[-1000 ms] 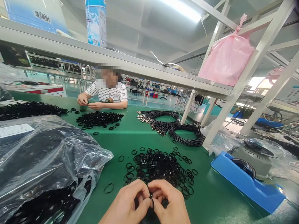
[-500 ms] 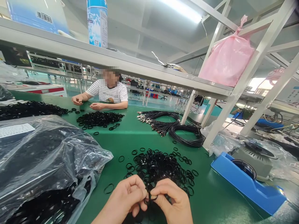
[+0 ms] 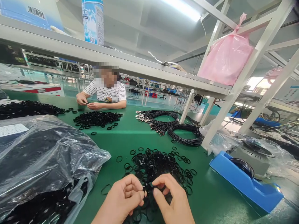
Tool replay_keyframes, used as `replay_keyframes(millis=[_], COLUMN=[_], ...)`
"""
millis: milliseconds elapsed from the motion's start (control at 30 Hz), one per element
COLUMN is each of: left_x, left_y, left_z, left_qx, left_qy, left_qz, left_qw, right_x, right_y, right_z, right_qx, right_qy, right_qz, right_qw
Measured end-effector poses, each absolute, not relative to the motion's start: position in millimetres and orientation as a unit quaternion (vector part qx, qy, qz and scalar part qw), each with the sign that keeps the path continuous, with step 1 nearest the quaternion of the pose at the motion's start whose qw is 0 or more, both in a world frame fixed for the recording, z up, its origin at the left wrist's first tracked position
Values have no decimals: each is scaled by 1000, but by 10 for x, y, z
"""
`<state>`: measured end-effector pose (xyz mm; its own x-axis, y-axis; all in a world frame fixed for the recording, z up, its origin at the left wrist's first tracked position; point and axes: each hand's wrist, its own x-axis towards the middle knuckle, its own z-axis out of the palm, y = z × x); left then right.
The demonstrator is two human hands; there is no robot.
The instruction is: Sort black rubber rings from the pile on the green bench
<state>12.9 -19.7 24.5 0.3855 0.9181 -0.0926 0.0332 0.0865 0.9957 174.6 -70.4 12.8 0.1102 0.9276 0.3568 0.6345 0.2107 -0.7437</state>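
Head view: my left hand (image 3: 119, 199) and right hand (image 3: 173, 199) pinch a black rubber ring (image 3: 147, 186) over a loose heap of rings (image 3: 155, 166); light fingertip grips best free one from the tangle. Around them lie a green bench mat (image 3: 112, 146) and a bulging plastic bag (image 3: 46, 152), with a co-worker (image 3: 105, 93) opposite in a factory hall.

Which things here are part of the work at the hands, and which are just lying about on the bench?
At the hands: left hand, right hand, loose black rubber rings.

Lying about: clear plastic bag of black rings, coiled black cables, blue tape dispenser, pink plastic bag.
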Motion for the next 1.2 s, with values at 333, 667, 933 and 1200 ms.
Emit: replay_keyframes(millis=[333,667,933,1200], left_x=[151,107,122,86], left_y=[-280,-264,-233,-168], left_z=[200,245,210,198], left_qx=[688,654,582,561], left_qy=[430,385,393,401], left_qz=[344,314,367,422], left_qw=[473,571,610,588], right_x=[1630,1667,1681,1738], right_y=[-653,-625,-635,-667], right_z=[-54,-86,-33,152], right_qx=[-577,-539,-490,-504], right_qy=[-583,-504,-497,-520], right_qz=[326,454,523,502], right_qw=[469,499,489,473])
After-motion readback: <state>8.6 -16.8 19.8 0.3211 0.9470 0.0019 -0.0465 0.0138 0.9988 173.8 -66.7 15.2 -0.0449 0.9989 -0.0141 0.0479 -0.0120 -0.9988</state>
